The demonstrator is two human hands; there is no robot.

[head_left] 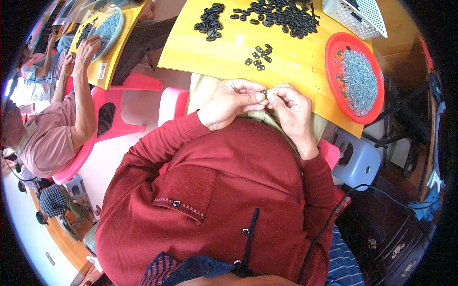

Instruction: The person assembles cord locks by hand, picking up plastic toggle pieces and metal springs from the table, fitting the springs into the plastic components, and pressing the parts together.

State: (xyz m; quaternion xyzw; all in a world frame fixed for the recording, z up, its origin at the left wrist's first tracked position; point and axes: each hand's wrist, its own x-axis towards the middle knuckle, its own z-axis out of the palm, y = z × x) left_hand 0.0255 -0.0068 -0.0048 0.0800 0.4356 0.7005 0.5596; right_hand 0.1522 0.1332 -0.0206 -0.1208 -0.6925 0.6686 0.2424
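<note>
Just off the near edge of the yellow table (205,59), my two hands meet in front of my body. My left hand (234,101) pinches a small black piece with holes (264,94) between thumb and fingers. The fingertips of my right hand (290,107) are closed against the same piece from the other side; whether they hold something small as well is hidden. Beyond my hands lies a small group of black rectangular pieces with holes (260,57). Farther back are a heap of black oval pieces (286,16) and a smaller cluster of ovals (210,21).
On the table's right sits a red round tray (333,81) full of silvery metal bits (359,83). A white perforated basket (369,31) stands behind it. Below is a blue stool (360,164). At left, a co-worker's hand (90,47) works by another basin (119,31).
</note>
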